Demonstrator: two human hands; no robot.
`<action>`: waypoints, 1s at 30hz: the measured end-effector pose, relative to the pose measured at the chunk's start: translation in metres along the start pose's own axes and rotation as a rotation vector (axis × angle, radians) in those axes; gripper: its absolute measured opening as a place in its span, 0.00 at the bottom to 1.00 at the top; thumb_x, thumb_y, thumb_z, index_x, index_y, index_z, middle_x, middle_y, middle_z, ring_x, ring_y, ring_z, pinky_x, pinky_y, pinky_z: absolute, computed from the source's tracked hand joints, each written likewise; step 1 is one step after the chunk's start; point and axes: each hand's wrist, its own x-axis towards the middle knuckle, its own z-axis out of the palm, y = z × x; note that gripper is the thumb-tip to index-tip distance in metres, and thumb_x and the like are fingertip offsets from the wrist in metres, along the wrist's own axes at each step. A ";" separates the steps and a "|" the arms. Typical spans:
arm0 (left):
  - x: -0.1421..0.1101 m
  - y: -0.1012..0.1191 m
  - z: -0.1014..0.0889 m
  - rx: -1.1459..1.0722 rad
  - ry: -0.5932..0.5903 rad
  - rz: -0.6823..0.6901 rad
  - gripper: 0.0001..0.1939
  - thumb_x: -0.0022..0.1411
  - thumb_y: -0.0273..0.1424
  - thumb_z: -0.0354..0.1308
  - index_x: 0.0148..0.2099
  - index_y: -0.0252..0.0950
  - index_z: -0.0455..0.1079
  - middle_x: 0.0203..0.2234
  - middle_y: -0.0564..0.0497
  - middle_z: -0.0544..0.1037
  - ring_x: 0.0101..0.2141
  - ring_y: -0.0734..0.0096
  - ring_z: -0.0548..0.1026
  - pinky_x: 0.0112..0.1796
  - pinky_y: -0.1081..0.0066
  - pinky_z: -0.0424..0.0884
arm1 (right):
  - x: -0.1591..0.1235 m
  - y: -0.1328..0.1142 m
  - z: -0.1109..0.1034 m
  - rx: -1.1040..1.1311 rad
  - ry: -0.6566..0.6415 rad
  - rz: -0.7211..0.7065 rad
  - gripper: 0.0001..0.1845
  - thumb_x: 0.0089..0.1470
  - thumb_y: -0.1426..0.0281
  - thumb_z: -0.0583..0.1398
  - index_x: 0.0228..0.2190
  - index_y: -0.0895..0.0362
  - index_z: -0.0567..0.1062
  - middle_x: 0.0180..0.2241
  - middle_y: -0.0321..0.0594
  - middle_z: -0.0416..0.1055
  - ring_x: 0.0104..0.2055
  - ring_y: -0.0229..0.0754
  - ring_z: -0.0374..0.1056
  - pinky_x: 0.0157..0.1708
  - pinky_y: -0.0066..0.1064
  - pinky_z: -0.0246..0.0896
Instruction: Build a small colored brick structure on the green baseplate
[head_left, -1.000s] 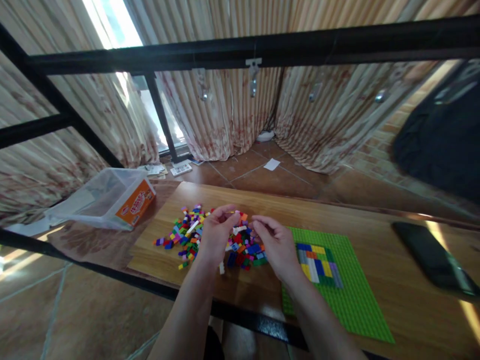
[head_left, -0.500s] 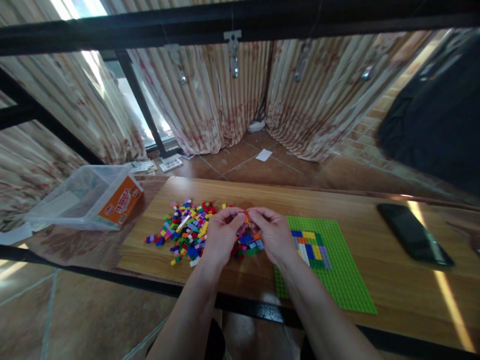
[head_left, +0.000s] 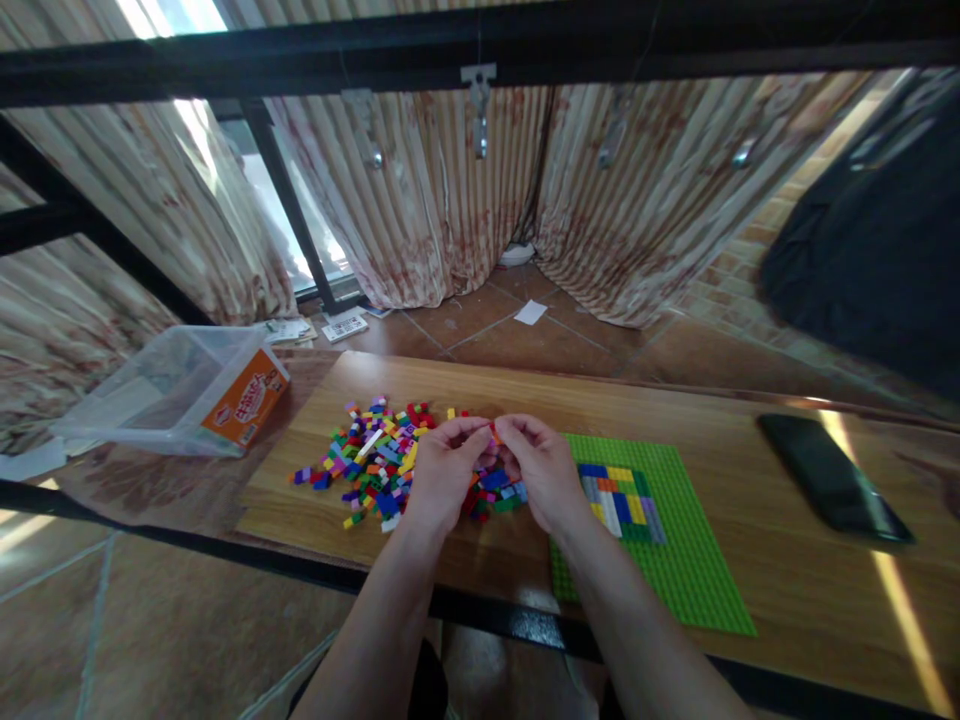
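Note:
Above the right end of the brick pile, my left hand (head_left: pixel 448 462) and my right hand (head_left: pixel 538 462) meet at the fingertips. Pinched between them is a small orange-red toy brick (head_left: pixel 494 434), mostly covered by the fingers. Loose bricks of many colours form a pile (head_left: pixel 381 462) beneath and left of my left hand. Beside my right wrist lies a green baseplate (head_left: pixel 701 545). A flat block of joined bricks (head_left: pixel 622 502) in blue, yellow, white, orange, green and grey sits on it, partly hidden by my right forearm.
A clear plastic bin (head_left: pixel 161 400) with an orange label stands at the table's left end. A black phone (head_left: pixel 829 475) lies on the wooden board (head_left: pixel 510 385) at the right. A dark metal bar (head_left: pixel 600 40) crosses above the table, with curtains (head_left: pixel 420 200) behind.
The fingertips have shifted slightly around the small brick, and less orange shows between them. The whole view has moved a little; the pile and baseplate look unchanged.

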 end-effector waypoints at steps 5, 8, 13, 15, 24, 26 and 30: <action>0.002 -0.004 0.000 0.022 0.040 0.044 0.11 0.43 0.32 0.70 0.30 0.33 0.76 0.23 0.52 0.78 0.24 0.75 0.74 0.30 0.73 0.72 | 0.001 0.005 0.000 -0.092 0.017 -0.057 0.15 0.40 0.57 0.67 0.24 0.57 0.77 0.21 0.33 0.70 0.21 0.33 0.59 0.22 0.27 0.54; 0.002 -0.004 0.000 0.025 0.035 0.057 0.10 0.43 0.31 0.70 0.29 0.33 0.76 0.22 0.53 0.78 0.22 0.75 0.73 0.29 0.72 0.71 | -0.001 0.005 0.001 -0.045 0.029 -0.040 0.16 0.39 0.58 0.68 0.24 0.57 0.77 0.20 0.33 0.70 0.20 0.32 0.58 0.21 0.26 0.52; 0.001 -0.001 -0.001 0.013 0.000 0.037 0.10 0.42 0.32 0.70 0.28 0.33 0.77 0.20 0.52 0.77 0.21 0.75 0.72 0.29 0.71 0.71 | -0.003 0.004 0.004 0.066 0.031 0.040 0.18 0.35 0.57 0.70 0.22 0.57 0.75 0.15 0.29 0.63 0.18 0.31 0.52 0.17 0.25 0.43; 0.001 0.001 -0.003 0.013 -0.032 0.021 0.10 0.42 0.32 0.70 0.29 0.33 0.77 0.20 0.52 0.77 0.22 0.75 0.72 0.29 0.72 0.71 | -0.003 0.004 0.004 0.110 -0.003 0.065 0.18 0.34 0.57 0.70 0.21 0.56 0.73 0.15 0.28 0.61 0.17 0.30 0.50 0.17 0.26 0.41; 0.009 0.016 -0.040 0.742 -0.082 0.235 0.05 0.53 0.29 0.61 0.29 0.36 0.77 0.22 0.52 0.78 0.26 0.70 0.74 0.29 0.73 0.68 | 0.009 0.004 -0.019 -0.699 -0.010 -0.213 0.11 0.49 0.61 0.61 0.25 0.55 0.78 0.22 0.37 0.73 0.26 0.39 0.65 0.28 0.30 0.56; 0.008 0.018 -0.043 0.888 -0.103 0.284 0.07 0.54 0.28 0.58 0.30 0.37 0.78 0.25 0.52 0.80 0.28 0.68 0.75 0.31 0.72 0.68 | 0.011 0.004 -0.020 -0.924 -0.010 -0.303 0.10 0.52 0.64 0.59 0.26 0.55 0.79 0.27 0.40 0.77 0.30 0.41 0.69 0.33 0.32 0.58; 0.007 0.015 -0.040 1.016 -0.125 0.334 0.08 0.56 0.26 0.57 0.31 0.37 0.78 0.28 0.51 0.82 0.31 0.67 0.77 0.34 0.71 0.69 | 0.011 0.008 -0.015 -1.073 -0.090 -0.344 0.08 0.54 0.69 0.59 0.28 0.55 0.80 0.29 0.40 0.78 0.33 0.42 0.72 0.36 0.32 0.60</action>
